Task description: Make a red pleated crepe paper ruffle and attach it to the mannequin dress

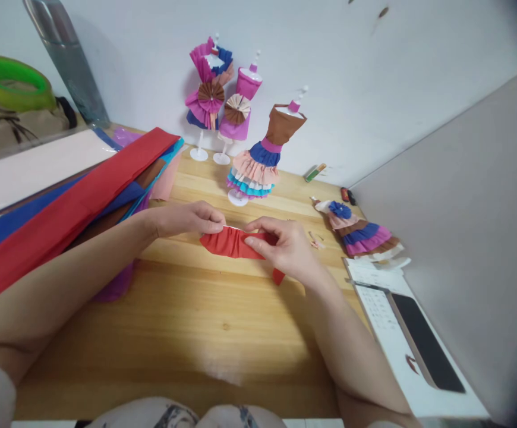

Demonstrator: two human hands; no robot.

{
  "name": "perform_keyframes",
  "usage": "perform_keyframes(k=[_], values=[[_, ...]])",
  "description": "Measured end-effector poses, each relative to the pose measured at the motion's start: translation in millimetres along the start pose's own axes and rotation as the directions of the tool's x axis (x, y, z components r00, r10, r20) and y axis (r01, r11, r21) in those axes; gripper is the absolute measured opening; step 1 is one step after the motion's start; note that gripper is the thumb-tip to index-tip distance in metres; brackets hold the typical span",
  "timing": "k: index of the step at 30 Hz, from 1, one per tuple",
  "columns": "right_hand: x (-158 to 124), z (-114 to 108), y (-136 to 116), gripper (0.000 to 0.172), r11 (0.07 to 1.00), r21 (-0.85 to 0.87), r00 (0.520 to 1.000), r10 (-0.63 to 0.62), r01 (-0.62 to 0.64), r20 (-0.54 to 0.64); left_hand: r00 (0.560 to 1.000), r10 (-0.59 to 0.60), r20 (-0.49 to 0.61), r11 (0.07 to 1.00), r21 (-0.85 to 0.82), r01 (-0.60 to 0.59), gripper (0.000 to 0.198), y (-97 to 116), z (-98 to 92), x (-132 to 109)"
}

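Note:
A gathered strip of red crepe paper (229, 244) is stretched between my two hands above the wooden table. My left hand (191, 219) pinches its upper left corner between thumb and fingers. Around its right part my right hand (283, 241) is closed, thumb in front and fingers behind. Small pleats run along the strip's upper edge, where a thin white line shows between the hands. The strip's loose end (279, 276) hangs below my right hand.
Folded crepe paper sheets (84, 196) lie at left. Behind stand several dressed mini mannequins, one in a ruffled skirt (258, 166). Another paper dress (361, 235) lies at right, near a phone (428, 342) on white paper. A bottle (69, 65) and green tape roll (13, 83) are back left.

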State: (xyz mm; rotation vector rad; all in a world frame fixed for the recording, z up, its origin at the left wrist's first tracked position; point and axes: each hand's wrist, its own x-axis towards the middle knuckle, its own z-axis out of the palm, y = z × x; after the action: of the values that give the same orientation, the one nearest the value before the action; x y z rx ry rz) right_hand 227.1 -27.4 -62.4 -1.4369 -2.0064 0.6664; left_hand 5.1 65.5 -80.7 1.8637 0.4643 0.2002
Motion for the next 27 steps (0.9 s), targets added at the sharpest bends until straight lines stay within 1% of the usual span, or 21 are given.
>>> perform_keyframes(k=[3,5,7,11,15,18,21,24,27], values=[[-1,0,-4,0.012,0.994,-0.110,0.999,-0.019,0.014,-0.043,0.999,0.014,-0.037,0.994,0.105,-0.010,0.026,2,2.0,1],[-1,2,-5,0.013,0.984,-0.177,0.994,-0.040,0.022,-0.098,0.995,0.052,-0.089,0.981,0.192,-0.034,0.026,4,4.8,3],[-2,3,-5,0.014,0.978,-0.208,0.988,-0.053,0.021,-0.146,0.985,0.094,-0.148,0.958,0.283,-0.049,0.026,7,8.2,4],[-2,4,-4,0.015,0.983,-0.185,0.978,-0.041,0.002,-0.207,0.950,0.163,-0.266,0.919,0.392,-0.048,0.027,8,14.6,6],[-3,2,-5,0.015,0.990,-0.140,0.971,-0.010,-0.024,-0.237,0.903,0.199,-0.380,0.910,0.414,-0.027,0.027,4,17.8,7],[-2,2,-6,0.012,0.994,-0.092,0.972,0.029,-0.052,-0.234,0.895,0.208,-0.394,0.908,0.417,-0.028,0.026,4,18.7,7],[-1,2,-4,0.014,0.992,-0.082,0.969,0.075,-0.096,-0.234,0.895,0.227,-0.384,0.891,0.452,-0.032,0.027,5,19.5,7],[0,4,-2,0.011,0.990,-0.095,0.965,0.078,-0.104,-0.251,0.893,0.250,-0.373,0.861,0.508,-0.029,0.029,4,20.1,7],[0,7,-4,0.015,0.992,-0.085,0.961,0.065,-0.091,-0.267,0.873,0.295,-0.389,0.807,0.591,-0.010,0.030,-2,20.5,10]])
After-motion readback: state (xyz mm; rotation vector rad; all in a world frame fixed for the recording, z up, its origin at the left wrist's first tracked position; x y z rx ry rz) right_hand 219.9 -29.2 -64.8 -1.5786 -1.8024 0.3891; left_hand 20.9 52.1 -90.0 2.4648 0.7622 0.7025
